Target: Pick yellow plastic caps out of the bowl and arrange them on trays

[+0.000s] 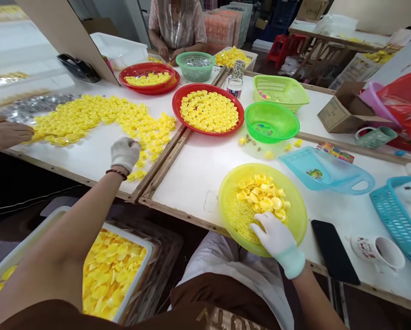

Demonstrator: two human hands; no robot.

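My left hand, in a white glove, is closed just above the left table, beside loose small yellow plastic cups. Whatever its curled fingers hold is hidden. Over the near rim of a translucent yellow bowl reaches my right hand, also gloved, with thumb and fingers apart. Its fingertips are at the edge of a heap of yellow plastic cups. Tiny pale yellow pieces fill the bowl's left side, next to that heap.
A red tray of yellow cups and a green bowl stand farther back. Right of the yellow bowl lie a blue scoop, a phone and a mug. Another person's hand works at far left; a person sits opposite.
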